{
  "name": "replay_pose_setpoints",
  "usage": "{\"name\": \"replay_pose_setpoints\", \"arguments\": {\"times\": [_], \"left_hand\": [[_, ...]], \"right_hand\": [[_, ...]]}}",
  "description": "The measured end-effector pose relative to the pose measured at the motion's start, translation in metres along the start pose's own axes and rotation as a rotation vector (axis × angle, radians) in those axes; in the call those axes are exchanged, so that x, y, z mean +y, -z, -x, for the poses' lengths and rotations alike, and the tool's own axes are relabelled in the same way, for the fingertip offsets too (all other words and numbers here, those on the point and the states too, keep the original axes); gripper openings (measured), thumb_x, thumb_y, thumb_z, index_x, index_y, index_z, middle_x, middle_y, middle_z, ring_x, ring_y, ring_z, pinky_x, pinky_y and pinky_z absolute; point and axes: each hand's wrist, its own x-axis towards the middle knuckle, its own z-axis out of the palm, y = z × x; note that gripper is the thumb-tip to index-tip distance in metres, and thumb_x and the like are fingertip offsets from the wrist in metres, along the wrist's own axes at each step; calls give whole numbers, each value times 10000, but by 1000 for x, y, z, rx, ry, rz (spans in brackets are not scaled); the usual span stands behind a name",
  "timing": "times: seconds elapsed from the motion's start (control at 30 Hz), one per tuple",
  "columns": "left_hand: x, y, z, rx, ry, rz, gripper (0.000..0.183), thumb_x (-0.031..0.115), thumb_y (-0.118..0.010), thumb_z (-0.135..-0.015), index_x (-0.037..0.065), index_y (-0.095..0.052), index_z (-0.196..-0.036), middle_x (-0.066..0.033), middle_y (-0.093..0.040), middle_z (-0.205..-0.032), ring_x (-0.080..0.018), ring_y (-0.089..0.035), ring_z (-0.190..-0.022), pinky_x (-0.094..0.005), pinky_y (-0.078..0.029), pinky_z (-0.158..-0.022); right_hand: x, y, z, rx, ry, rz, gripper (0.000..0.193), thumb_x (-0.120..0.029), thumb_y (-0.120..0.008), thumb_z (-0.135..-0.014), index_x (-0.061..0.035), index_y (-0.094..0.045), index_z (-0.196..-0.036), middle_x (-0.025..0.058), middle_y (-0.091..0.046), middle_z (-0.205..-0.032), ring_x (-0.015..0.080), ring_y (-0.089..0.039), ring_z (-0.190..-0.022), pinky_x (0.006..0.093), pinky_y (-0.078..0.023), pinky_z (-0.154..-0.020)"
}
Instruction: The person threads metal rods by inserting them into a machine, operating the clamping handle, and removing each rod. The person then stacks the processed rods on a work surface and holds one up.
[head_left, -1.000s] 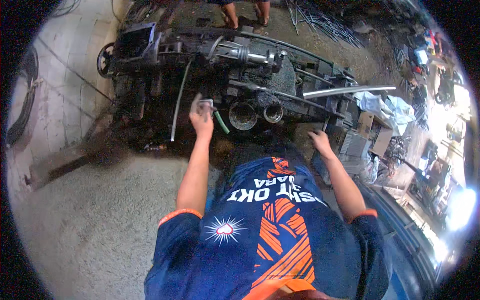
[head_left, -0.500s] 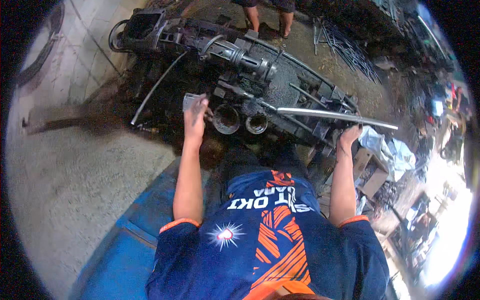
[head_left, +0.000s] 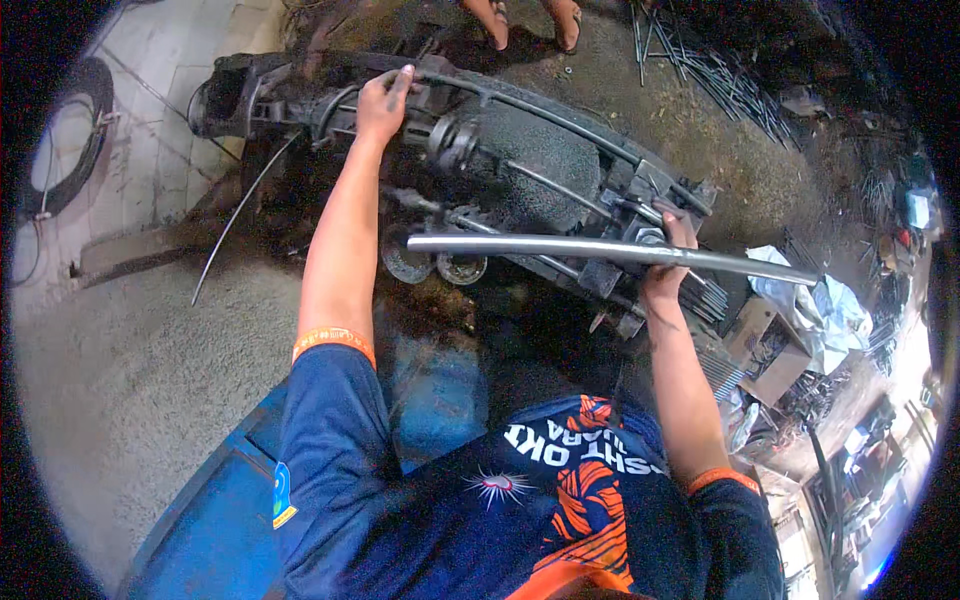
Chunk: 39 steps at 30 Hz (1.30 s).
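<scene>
Head view: a long, dark machine (head_left: 455, 140) is seen from above, slanting from upper left to lower right. A shiny metal bar (head_left: 560, 246) is clasped in the person's right hand (head_left: 665, 278), with the fingers wrapped around it near the machine's right end. The bar is held raised across the machine's near edge; one tip is pointed left, and the other is carried out past the right end. The hands are well apart. The left hand (head_left: 382, 108) is stretched over the far edge, toward the machine's left end, with its fingers bent beside a long rail (head_left: 560, 120); whether anything is gripped there cannot be told. The middle of the machine is covered with grey grit (head_left: 550, 185). Two round metal rings (head_left: 462, 267) are set side by side at the near edge, partly hidden by the bar. A thin curved rod (head_left: 240, 222) is seen jutting from the near edge at left. Beyond the far edge, another person's bare feet (head_left: 566, 24) are seen, and thin metal rods (head_left: 710, 85) are scattered on the floor.
</scene>
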Motion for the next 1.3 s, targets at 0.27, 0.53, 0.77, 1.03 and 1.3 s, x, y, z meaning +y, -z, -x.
{"name": "replay_pose_setpoints", "arguments": {"times": [0.27, 0.53, 0.77, 1.03, 1.3], "left_hand": [[7, -3, 1, 60, 106, 249, 563, 456, -423, -1004, -18, -717, -922, -59, -684, -664, -114, -591, -643, -291, -449, -635], [23, 1, 2, 76, 40, 116, 496, 389, -448, -1015, -31, -698, -932, -69, -653, -615, -117, -541, -598, -298, -425, -627], [27, -1, 3, 96, 77, 215, 456, 379, -479, -1010, -15, -701, -953, -32, -629, -604, -100, -537, -601, -270, -405, -615], [25, -3, 5, 113, 65, 268, 434, 365, -497, -1003, -19, -697, -975, -56, -636, -628, -120, -578, -646, -278, -421, -699], [25, -5, 3, 111, 74, 248, 395, 342, -545, -979, -21, -693, -926, -35, -640, -713, -95, -527, -675, -258, -406, -665]], "right_hand": [[-19, -17, -6, -28, -240, -172, 292, -273, -588, -871, -3, -660, -957, 54, -645, -936, 149, -567, -864, 271, -436, -810], [-13, -45, -6, -55, -225, -100, 326, -242, -523, -891, 42, -650, -988, 110, -663, -999, 194, -587, -963, 306, -413, -928], [-18, -50, -11, -93, -309, -64, 298, -217, -517, -863, 34, -640, -968, 86, -649, -953, 160, -565, -928, 291, -406, -902], [-21, -49, -11, -140, -331, -126, 296, -251, -511, -866, 21, -611, -925, 99, -623, -970, 181, -550, -950, 313, -394, -902], [-18, -47, -8, -176, -267, -96, 292, -241, -508, -868, 27, -606, -932, 113, -618, -1014, 203, -543, -1016, 316, -353, -978]]}}
